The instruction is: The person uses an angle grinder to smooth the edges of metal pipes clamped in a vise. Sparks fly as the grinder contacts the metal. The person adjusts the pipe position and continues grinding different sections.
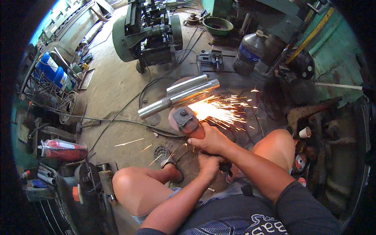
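Note:
An angle grinder (184, 118) with an orange body is held in both hands. My right hand (213, 140) wraps the front of its body, just behind the dark gear head. Closer to me, my left hand (208, 163) is closed around the rear part. The grinder's disc meets a stepped steel shaft (178, 99) lying ahead of it, and bright sparks (219, 111) spray off to the right. Behind that shaft lies a second shiny cylinder (187, 85). The exact contact point is hidden by the glare and the grinder head.
Dark cables (147, 88) run over the floor. A green machine (149, 35) stands ahead, with a vise (211, 58), a large plastic bottle (250, 51) and a green basin (217, 26) to its right. At left are a red fire extinguisher (64, 150) and blue buckets (53, 70).

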A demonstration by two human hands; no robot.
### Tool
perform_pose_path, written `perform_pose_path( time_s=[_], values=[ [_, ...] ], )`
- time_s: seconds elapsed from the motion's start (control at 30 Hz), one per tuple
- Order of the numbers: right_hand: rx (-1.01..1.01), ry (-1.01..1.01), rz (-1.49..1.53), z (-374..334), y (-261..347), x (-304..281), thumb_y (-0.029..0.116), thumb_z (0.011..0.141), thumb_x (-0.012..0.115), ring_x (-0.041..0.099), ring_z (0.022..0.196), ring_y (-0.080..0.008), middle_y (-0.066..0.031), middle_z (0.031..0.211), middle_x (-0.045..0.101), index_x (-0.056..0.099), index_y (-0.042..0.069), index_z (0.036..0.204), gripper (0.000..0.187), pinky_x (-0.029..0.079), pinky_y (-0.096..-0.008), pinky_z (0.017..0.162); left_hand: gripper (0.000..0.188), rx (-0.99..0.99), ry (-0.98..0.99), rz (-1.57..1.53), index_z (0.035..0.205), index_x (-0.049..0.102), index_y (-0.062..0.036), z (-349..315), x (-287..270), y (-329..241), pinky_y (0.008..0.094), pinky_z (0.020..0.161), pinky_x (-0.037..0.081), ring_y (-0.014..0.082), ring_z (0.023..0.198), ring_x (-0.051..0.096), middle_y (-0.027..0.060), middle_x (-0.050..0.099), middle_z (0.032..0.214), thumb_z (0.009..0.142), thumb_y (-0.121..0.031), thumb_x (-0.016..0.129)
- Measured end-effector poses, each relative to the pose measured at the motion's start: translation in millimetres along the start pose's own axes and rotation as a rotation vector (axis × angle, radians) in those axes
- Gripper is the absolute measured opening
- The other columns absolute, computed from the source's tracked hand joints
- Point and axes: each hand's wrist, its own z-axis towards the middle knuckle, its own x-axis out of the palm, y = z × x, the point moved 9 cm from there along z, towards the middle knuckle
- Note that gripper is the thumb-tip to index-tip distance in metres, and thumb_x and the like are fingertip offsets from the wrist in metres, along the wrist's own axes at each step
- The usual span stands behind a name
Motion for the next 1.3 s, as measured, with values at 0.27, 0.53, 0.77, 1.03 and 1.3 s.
perform_pose_path(
  time_s=[0.27, 0.53, 0.77, 1.03, 1.3],
  values=[
    [0.042, -0.091, 0.101, -6.9, -30.0, -28.7, 0.049, 0.080, 0.084, 0.071, 0.107, -0.0305, -0.0235, 0.116, 0.071, 0.060, -0.006, 0.127, 0.076, 0.055, -0.0408, 0.094, 0.038, -0.010, 0.028, 0.039, 0.099, 0.068, 0.0038, 5.1, 31.7, 9.4, 0.0397, 0.073, 0.059, 0.0249, 0.082, 0.072, 0.0095, 0.074, 0.095, 0.062, 0.002, 0.077],
    [0.074, -0.223, 0.093, -9.9, -68.5, -72.7, 0.043, 0.082, 0.086, 0.072, 0.104, -0.0267, -0.0210, 0.115, 0.073, 0.060, -0.006, 0.128, 0.072, 0.056, -0.0385, 0.094, 0.077, 0.006, 0.074, 0.108, 0.118, 0.045, 0.0101, 40.0, 72.7, 28.2, 0.0401, 0.073, 0.060, 0.0297, 0.081, 0.072, 0.0190, 0.070, 0.094, 0.054, -0.006, 0.086],
    [0.142, -0.209, 0.253, -9.0, -88.7, -85.1, 0.043, 0.083, 0.085, 0.072, 0.096, -0.0271, -0.0184, 0.104, 0.073, 0.063, -0.005, 0.117, 0.063, 0.057, -0.0403, 0.087, 0.049, -0.050, -0.035, 0.282, 0.100, 0.062, 0.0046, 40.3, 86.1, 24.2, 0.0384, 0.076, 0.059, 0.0251, 0.083, 0.073, 0.0131, 0.073, 0.091, 0.057, -0.005, 0.083],
    [0.083, -0.102, 0.161, -5.0, -65.2, -71.4, 0.044, 0.082, 0.085, 0.072, 0.098, -0.0276, -0.0199, 0.108, 0.073, 0.063, -0.005, 0.117, 0.064, 0.057, -0.0413, 0.087, 0.065, 0.034, -0.018, 0.022, 0.115, 0.047, 0.0100, 17.4, 81.6, -1.7, 0.0399, 0.056, 0.056, 0.0278, 0.071, 0.072, 0.0171, 0.069, 0.085, 0.059, 0.002, 0.080],
    [0.058, 0.018, 0.001, 3.6, -24.0, -41.2, 0.044, 0.081, 0.085, 0.071, 0.097, -0.0279, -0.0201, 0.108, 0.072, 0.061, -0.005, 0.124, 0.069, 0.057, -0.0395, 0.085, 0.022, 0.013, -0.030, -0.223, 0.084, 0.064, 0.0053, -11.3, 57.4, -25.5, 0.0381, 0.054, 0.055, 0.0263, 0.066, 0.072, 0.0135, 0.070, 0.079, 0.066, 0.005, 0.077]
  ],
)
